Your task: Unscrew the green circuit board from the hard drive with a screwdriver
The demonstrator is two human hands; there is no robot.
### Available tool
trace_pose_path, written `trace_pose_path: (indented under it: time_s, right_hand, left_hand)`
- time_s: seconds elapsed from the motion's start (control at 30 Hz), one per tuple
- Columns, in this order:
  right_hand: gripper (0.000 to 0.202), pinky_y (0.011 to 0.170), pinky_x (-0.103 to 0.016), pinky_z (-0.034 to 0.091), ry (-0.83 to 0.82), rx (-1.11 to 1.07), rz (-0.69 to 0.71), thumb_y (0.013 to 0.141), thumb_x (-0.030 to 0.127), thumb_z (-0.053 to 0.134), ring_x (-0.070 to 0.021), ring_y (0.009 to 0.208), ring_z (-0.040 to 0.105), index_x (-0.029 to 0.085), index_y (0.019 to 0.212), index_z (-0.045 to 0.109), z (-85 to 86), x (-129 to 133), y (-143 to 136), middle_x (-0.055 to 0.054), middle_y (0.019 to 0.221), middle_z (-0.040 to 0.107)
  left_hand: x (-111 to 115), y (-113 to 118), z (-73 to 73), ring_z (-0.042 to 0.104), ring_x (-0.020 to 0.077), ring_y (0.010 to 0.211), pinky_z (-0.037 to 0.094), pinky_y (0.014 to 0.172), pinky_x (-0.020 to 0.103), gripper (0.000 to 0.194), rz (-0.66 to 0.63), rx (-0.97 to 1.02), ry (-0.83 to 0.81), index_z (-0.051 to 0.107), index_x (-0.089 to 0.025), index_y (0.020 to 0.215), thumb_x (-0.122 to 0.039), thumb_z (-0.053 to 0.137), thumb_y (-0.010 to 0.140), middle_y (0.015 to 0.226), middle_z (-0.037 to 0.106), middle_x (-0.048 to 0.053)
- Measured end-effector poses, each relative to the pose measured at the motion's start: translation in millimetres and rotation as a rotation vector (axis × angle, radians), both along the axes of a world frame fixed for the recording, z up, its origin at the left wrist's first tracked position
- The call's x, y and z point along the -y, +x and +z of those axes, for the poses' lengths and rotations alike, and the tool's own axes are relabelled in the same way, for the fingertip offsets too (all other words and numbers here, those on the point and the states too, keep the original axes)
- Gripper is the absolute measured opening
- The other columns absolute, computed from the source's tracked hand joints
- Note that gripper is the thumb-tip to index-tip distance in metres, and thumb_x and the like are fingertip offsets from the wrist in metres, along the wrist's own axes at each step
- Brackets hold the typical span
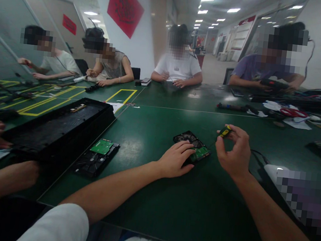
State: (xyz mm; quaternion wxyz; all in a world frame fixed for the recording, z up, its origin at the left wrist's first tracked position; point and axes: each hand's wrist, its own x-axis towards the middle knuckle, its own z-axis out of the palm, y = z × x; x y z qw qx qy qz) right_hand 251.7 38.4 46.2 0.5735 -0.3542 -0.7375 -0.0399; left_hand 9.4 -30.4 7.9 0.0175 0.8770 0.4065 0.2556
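Observation:
A black hard drive with a green circuit board [201, 152] lies on the green table. My left hand [175, 160] rests on its near left part with fingers spread, steadying nothing else that I can see. Just right of the drive, my right hand [234, 150] pinches a small black and yellow screwdriver [224, 131] between thumb and fingers. Its thin shaft points down and left toward the board; whether the tip touches is too small to tell. A second hard drive [97, 157], board side up, lies to the left.
A long black open case [61, 124] stands at the left, with another person's hands beside it. A blurred device [284, 181] lies at the right. Cables and papers [296, 120] are at the back right. Several people sit across the table [139, 203].

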Motion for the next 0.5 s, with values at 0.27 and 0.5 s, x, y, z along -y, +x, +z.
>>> trace_pose_path:
  time_s: [0.27,0.5]
  right_hand:
    - [0.060,0.077,-0.046,0.065,0.029,0.034,-0.068,0.088,0.031,0.078,-0.0224,0.084,0.068,0.023,0.141,0.050,2.1,2.0,-0.5,-0.013,0.125,0.063]
    - [0.060,0.084,-0.047,0.065,0.013,0.038,-0.021,0.091,0.022,0.070,-0.0233,0.090,0.072,0.024,0.146,0.046,4.1,3.5,-1.9,-0.013,0.128,0.064]
  left_hand:
    - [0.9,0.6,0.9,0.041,0.0341,0.151,0.037,0.126,0.057,0.056,0.001,0.000,-0.004,0.053,-0.017,0.144,-0.043,0.066,0.096,0.153,0.054,0.016]
    - [0.1,0.7,0.2,0.042,0.0339,0.151,0.037,0.126,0.057,0.055,0.000,0.008,-0.001,0.053,-0.018,0.143,-0.042,0.066,0.095,0.153,0.054,0.016]
